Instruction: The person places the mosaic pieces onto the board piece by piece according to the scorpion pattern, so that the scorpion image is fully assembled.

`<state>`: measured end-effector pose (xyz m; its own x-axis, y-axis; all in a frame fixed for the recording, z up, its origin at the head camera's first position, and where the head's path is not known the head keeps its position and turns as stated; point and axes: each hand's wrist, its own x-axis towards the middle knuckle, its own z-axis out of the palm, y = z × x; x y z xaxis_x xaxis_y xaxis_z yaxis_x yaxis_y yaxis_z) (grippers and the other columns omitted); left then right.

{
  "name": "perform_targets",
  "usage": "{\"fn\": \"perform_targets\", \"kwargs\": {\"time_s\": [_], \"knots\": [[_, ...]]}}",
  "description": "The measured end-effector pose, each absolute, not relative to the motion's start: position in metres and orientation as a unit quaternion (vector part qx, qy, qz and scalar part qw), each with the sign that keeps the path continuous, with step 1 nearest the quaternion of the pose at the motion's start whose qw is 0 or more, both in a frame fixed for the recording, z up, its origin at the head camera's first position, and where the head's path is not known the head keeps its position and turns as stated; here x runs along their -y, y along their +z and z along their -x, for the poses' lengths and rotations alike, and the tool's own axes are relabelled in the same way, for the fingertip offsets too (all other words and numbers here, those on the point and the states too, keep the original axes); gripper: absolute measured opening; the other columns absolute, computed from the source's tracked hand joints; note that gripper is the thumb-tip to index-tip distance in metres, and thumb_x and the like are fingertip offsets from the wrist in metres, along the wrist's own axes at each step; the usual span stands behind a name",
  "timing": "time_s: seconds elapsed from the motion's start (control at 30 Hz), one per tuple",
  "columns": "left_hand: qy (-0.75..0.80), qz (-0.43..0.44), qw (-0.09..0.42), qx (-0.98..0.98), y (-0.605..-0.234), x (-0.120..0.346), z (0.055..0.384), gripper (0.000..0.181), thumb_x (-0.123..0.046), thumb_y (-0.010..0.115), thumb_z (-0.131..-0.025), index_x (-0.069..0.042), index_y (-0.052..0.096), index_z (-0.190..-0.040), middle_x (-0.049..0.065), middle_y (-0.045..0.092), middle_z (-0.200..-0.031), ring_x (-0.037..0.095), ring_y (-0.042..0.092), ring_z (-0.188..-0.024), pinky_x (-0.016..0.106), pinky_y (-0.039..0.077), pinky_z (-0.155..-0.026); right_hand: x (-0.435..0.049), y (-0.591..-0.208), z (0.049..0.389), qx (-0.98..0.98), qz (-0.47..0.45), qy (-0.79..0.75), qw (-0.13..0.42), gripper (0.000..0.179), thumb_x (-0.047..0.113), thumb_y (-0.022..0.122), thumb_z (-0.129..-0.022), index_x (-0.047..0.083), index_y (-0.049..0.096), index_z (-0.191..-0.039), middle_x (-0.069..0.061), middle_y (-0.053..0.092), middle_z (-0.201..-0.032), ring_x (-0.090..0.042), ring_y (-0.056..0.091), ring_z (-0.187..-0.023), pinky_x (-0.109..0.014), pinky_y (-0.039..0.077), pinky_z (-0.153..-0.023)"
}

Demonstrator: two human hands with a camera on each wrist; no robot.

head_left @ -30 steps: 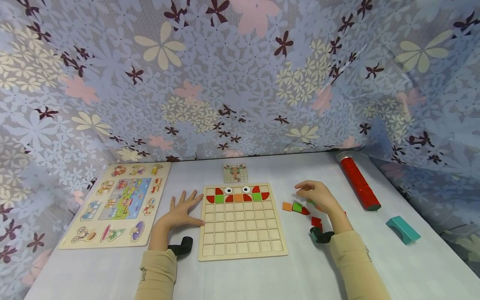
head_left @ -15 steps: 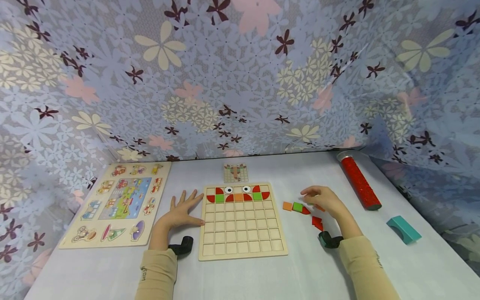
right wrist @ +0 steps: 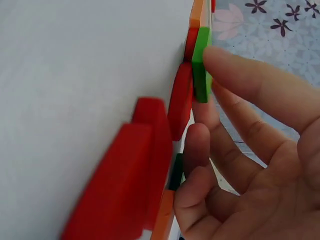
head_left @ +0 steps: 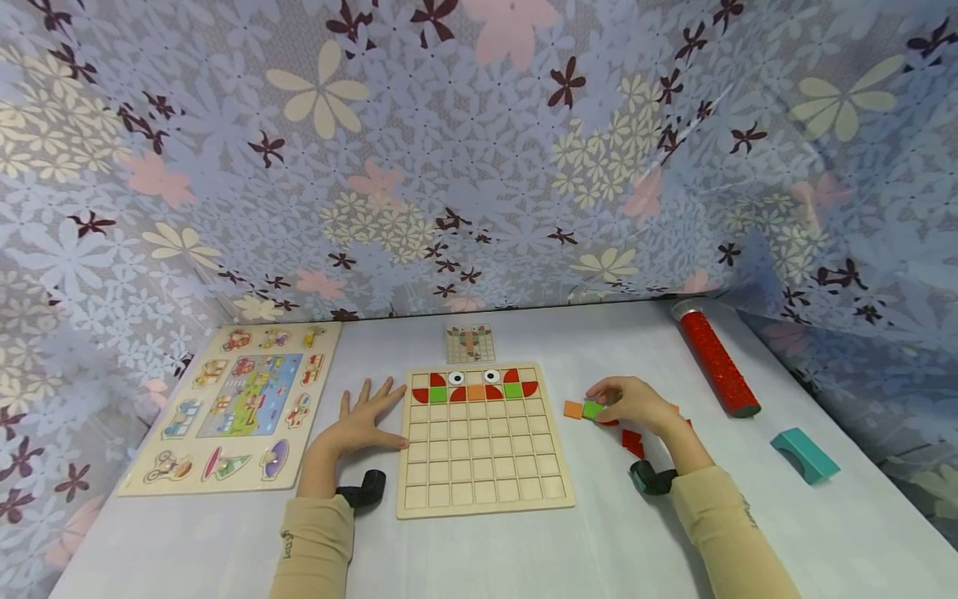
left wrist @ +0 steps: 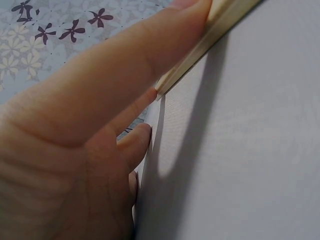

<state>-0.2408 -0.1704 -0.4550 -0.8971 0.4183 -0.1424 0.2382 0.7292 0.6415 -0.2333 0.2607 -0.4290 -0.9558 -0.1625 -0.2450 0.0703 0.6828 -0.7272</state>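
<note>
In the head view a wooden grid board (head_left: 474,453) holds red, green, orange and eye-patterned tiles along its top rows. My left hand (head_left: 362,424) lies with fingers spread at the board's left side, thumb and a fingertip against its edge. To the right of the board, my right hand (head_left: 636,405) pinches a green square tile (right wrist: 200,65) between thumb and fingers. The tile stays low among the loose pieces. Beside it are an orange square tile (head_left: 573,409) and red tiles (head_left: 632,443). Dark green and orange pieces are partly hidden by the curled fingers in the right wrist view.
Behind the board lies a small pattern card (head_left: 470,344). A wooden picture puzzle (head_left: 239,487) occupies the left side. At the right are a red glittery tube (head_left: 716,362) and a teal arch block (head_left: 804,456). A flowered cloth (head_left: 479,166) hangs along the back.
My right hand moved slightly right, then came back left and down onto the green tile, which it now pinches. The left hand and the board have stayed put.
</note>
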Motion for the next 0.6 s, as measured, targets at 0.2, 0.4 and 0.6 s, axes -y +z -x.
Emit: {"fn": "perform_targets", "kwargs": {"time_s": [0.2,0.4,0.6], "knots": [[0.32,-0.179,0.139,-0.92,-0.455,0.17,0.242,0.097,-0.037,0.078,-0.068,-0.01,0.027,-0.146,0.017,0.009,-0.153,0.043,-0.011,-0.137,0.059,-0.021,-0.103,-0.259,-0.427,0.235,-0.894,0.028,-0.419,0.157,0.036,0.003,0.073,-0.074,-0.001,0.062,-0.108,-0.008,0.053,-0.086,-0.021,0.047,-0.081,-0.027,0.043,-0.062],[0.323,-0.177,0.137,-0.92,-0.455,0.17,0.242,0.097,-0.036,0.079,-0.068,-0.01,0.028,-0.146,0.017,0.009,-0.153,0.043,-0.011,-0.138,0.058,-0.021,-0.103,-0.25,-0.423,0.241,-0.876,0.025,-0.458,0.151,0.035,0.003,0.069,-0.076,-0.002,0.058,-0.109,-0.007,0.05,-0.084,-0.019,0.046,-0.077,-0.027,0.043,-0.061],[0.317,-0.178,0.136,-0.922,-0.455,0.17,0.242,0.096,-0.036,0.079,-0.069,-0.01,0.027,-0.146,0.017,0.009,-0.153,0.043,-0.011,-0.138,0.058,-0.02,-0.103,-0.225,-0.418,0.246,-0.855,0.016,-0.501,0.133,0.032,0.001,0.067,-0.076,-0.003,0.054,-0.105,-0.009,0.048,-0.087,-0.017,0.046,-0.068,-0.028,0.045,-0.059]]}}
